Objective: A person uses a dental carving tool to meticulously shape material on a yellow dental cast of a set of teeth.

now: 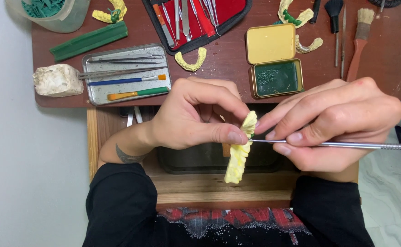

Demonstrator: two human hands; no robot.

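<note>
My left hand (196, 114) pinches a pale yellow dental arch model (238, 155), held on edge in front of me below the desk's near edge. My right hand (333, 119) grips a thin metal carving tool (347, 145) like a pen, and its tip touches the model near the top, beside my left thumb. A speck of green shows at the spot where the tip meets the model.
On the brown desk (228, 57) lie a metal tray of tools and brushes (127, 73), an open tin with green wax (276, 77), a red instrument case (196, 18), other yellow arch models (191, 59), a green wax bar (89, 40), a white plaster lump (57, 80) and brushes (358, 41).
</note>
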